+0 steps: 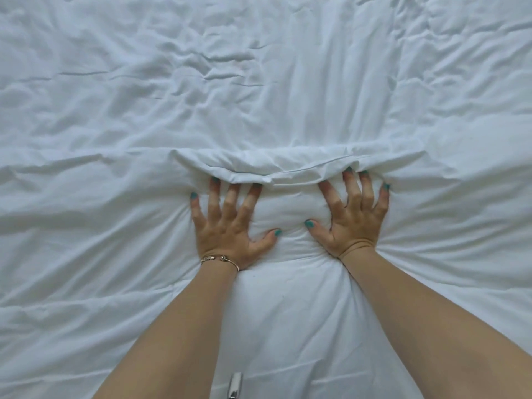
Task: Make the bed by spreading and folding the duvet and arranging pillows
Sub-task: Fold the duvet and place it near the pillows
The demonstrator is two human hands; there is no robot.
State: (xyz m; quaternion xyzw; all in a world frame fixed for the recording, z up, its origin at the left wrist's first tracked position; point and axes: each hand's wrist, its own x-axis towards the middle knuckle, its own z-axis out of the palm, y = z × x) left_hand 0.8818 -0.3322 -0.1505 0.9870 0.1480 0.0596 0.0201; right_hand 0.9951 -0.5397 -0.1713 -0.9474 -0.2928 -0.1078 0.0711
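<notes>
Pressing flat on the white duvet [288, 298], the left hand [227, 228] and right hand [355, 223] are lying side by side, fingers spread, gripping nothing; their fingertips are touching a folded ridge [288, 165]; a bracelet [220, 260] is circling the left wrist.

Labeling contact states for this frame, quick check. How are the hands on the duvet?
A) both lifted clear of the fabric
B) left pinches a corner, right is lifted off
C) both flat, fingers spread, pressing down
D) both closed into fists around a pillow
C: the left hand and right hand both lie palm-down with fingers spread on the white duvet, fingertips at a raised fold.
</notes>
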